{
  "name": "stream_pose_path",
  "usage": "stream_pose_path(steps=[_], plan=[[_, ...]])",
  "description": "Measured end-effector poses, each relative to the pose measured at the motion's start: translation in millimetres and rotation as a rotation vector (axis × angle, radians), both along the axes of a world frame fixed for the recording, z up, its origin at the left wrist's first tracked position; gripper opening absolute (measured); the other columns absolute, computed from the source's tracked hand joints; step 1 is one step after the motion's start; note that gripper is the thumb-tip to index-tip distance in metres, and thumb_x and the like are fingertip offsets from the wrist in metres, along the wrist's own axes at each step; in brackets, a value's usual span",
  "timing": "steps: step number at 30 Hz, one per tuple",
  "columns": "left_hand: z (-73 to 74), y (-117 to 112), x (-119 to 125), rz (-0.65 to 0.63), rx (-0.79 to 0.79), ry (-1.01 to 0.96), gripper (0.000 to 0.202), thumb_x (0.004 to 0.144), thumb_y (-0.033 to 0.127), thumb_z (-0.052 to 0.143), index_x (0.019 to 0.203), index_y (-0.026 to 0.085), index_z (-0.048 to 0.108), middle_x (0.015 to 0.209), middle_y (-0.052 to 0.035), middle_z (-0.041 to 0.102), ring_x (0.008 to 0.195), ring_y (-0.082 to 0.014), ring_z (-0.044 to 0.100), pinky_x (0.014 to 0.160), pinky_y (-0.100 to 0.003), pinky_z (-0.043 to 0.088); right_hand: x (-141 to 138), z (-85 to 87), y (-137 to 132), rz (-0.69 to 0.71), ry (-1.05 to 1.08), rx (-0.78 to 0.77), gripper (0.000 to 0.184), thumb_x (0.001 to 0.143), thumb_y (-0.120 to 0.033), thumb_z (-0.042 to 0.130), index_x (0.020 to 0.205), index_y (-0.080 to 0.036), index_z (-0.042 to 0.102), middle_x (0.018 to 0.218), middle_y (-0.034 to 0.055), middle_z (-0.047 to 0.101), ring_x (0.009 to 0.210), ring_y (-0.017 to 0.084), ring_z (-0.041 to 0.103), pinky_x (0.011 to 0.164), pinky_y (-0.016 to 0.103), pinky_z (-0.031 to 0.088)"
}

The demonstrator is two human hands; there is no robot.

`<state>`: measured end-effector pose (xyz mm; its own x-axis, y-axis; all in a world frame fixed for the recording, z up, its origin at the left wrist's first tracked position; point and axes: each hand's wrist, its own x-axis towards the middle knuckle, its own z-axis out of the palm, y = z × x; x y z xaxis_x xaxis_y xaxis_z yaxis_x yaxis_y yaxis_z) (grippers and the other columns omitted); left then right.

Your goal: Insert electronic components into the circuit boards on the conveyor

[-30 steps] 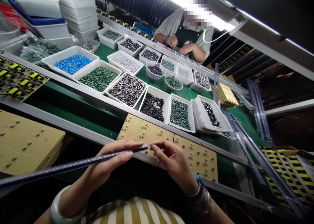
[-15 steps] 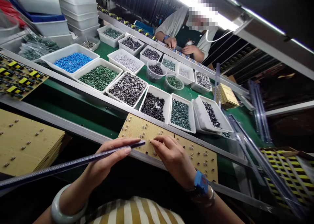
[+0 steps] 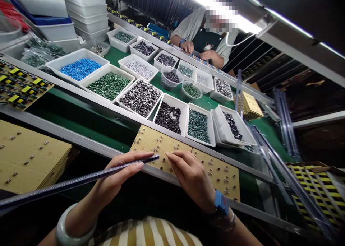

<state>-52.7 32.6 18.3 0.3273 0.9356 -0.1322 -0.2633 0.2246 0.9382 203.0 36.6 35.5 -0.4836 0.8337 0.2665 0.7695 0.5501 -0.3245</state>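
Observation:
My left hand (image 3: 118,168) grips a long, thin plastic component tube (image 3: 81,176) between thumb and fingers. The tube runs from the lower left, and its tip lies over the front of a tan circuit board (image 3: 148,136). Small parts dot this board and the adjoining board (image 3: 215,165) on its right. Just right of the tube's tip, above the boards, my right hand (image 3: 190,172) has thumb and forefinger pinched together. Whatever they may hold is too small to make out.
Beyond the boards stand white trays of small parts, including blue ones (image 3: 81,68) and black ones (image 3: 168,116). A stack of tan boards (image 3: 29,159) is at left. Clear tubes (image 3: 285,188) lean at right. Across the bench a co-worker's hands (image 3: 207,55) work at a rail.
My right hand has shifted slightly right, away from the tube's tip. My left hand and the tube have hardly moved.

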Motion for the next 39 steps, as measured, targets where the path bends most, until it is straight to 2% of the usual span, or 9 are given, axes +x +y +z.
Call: stream_pose_path(steps=[8, 16, 25, 32, 36, 39], plan=[[-0.2, 1, 0, -0.003, -0.016, 0.01, 0.027, 0.096, 0.028, 0.064, 0.12, 0.027, 0.077, 0.132, -0.0029, 0.071, 0.132, -0.0275, 0.059, 0.119, -0.034, 0.04, -6, 3.1, 7, 0.038, -0.023, -0.03, 0.015, 0.102, -0.02, 0.057, 0.109, -0.02, 0.07, 0.105, 0.0088, 0.07, 0.096, 0.021, 0.065, 0.083, 0.035, 0.055], [-4.7, -1, 0, 0.008, -0.015, -0.022, 0.028, 0.097, 0.029, 0.064, 0.122, 0.026, 0.077, 0.133, -0.0036, 0.071, 0.133, -0.0275, 0.058, 0.119, -0.034, 0.039, -1, 0.7, 11, -0.03, 0.076, -0.096, 0.01, 0.102, -0.02, 0.059, 0.108, -0.018, 0.066, 0.106, 0.0087, 0.067, 0.105, 0.022, 0.063, 0.093, 0.036, 0.053], [-5.4, 0, 0, 0.009, -0.01, -0.013, 0.029, 0.097, 0.029, 0.064, 0.123, 0.025, 0.076, 0.134, -0.0039, 0.07, 0.134, -0.0275, 0.057, 0.12, -0.034, 0.039, -3, 14.0, 13, 0.03, -0.039, -0.098, 0.011, 0.103, -0.021, 0.056, 0.105, -0.019, 0.067, 0.105, 0.0085, 0.068, 0.1, 0.022, 0.065, 0.091, 0.037, 0.055], [-8.5, -2, 0, -0.002, -0.011, -0.037, 0.029, 0.098, 0.03, 0.063, 0.124, 0.025, 0.076, 0.135, -0.0039, 0.069, 0.134, -0.028, 0.057, 0.12, -0.035, 0.039, -7, 10.1, 13, 0.027, -0.107, -0.002, 0.016, 0.104, -0.022, 0.054, 0.107, -0.018, 0.07, 0.102, 0.0093, 0.071, 0.095, 0.022, 0.066, 0.086, 0.037, 0.056], [-8.5, -2, -1, 0.013, -0.014, -0.034, 0.028, 0.097, 0.03, 0.064, 0.123, 0.025, 0.076, 0.134, -0.0043, 0.07, 0.133, -0.0279, 0.058, 0.119, -0.034, 0.039, -4, 2.7, 8, -0.013, -0.063, 0.073, 0.02, 0.101, -0.02, 0.061, 0.118, -0.017, 0.07, 0.103, 0.0099, 0.071, 0.096, 0.023, 0.066, 0.086, 0.037, 0.057], [-6.9, -2, -1, 0.015, -0.015, -0.029, 0.028, 0.097, 0.029, 0.064, 0.122, 0.025, 0.076, 0.133, -0.0042, 0.07, 0.132, -0.0277, 0.059, 0.118, -0.034, 0.04, -1, 0.4, 0, -0.033, -0.086, 0.074, 0.025, 0.1, -0.021, 0.062, 0.124, -0.02, 0.071, 0.109, 0.0116, 0.07, 0.095, 0.023, 0.065, 0.083, 0.038, 0.057]])
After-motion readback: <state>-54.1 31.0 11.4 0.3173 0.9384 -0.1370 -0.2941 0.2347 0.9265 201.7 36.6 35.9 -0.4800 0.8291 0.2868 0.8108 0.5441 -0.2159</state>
